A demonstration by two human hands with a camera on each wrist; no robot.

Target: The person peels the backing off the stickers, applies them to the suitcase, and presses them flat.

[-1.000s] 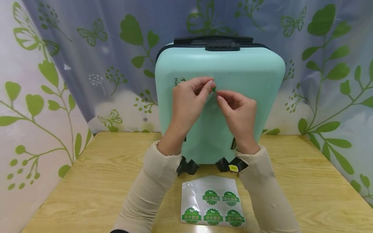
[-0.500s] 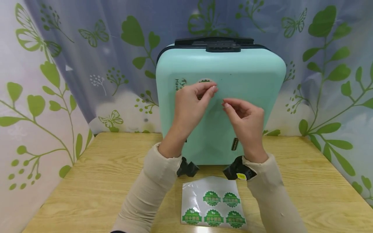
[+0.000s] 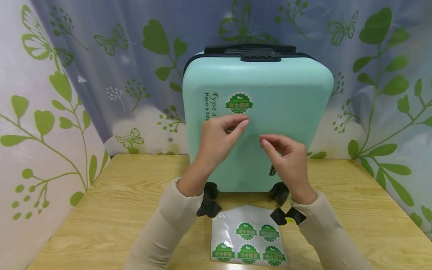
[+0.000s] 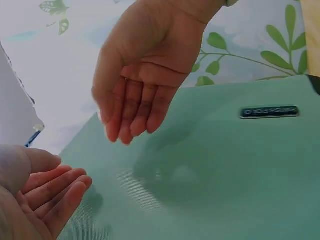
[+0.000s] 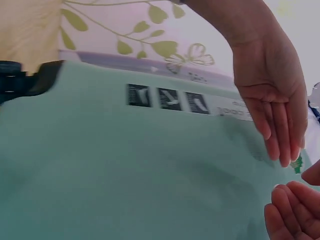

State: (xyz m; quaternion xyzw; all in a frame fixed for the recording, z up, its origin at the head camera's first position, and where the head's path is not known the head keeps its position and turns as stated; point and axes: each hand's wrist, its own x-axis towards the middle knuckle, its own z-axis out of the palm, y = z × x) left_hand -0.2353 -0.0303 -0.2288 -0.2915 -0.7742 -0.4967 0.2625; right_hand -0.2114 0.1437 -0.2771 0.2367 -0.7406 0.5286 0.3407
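Observation:
A mint-green suitcase (image 3: 290,101) stands upright on the table. On its front, beside the printed lettering, sits a green scalloped sticker (image 3: 239,103), lying flat. My left hand (image 3: 217,140) hovers just below that sticker with nothing visible in its loosely bent fingers. To the right and a little lower, my right hand (image 3: 291,161) is in front of the suitcase, its fingers relaxed and holding nothing that shows. Both wrist views show the hands apart, palms partly visible. In the right wrist view a sliver of the green sticker (image 5: 297,164) appears behind the left fingertips.
A sheet of several green stickers (image 3: 222,225) lies on the wooden table (image 3: 135,210) in front of the suitcase. Black wheels (image 3: 279,193) support the suitcase, and a black handle (image 3: 249,48) tops it. A leaf-patterned curtain (image 3: 111,67) hangs behind.
Both hands have left the sticker and moved down, uncovering it on the suitcase. My right hand has also shifted right, widening the gap between the hands.

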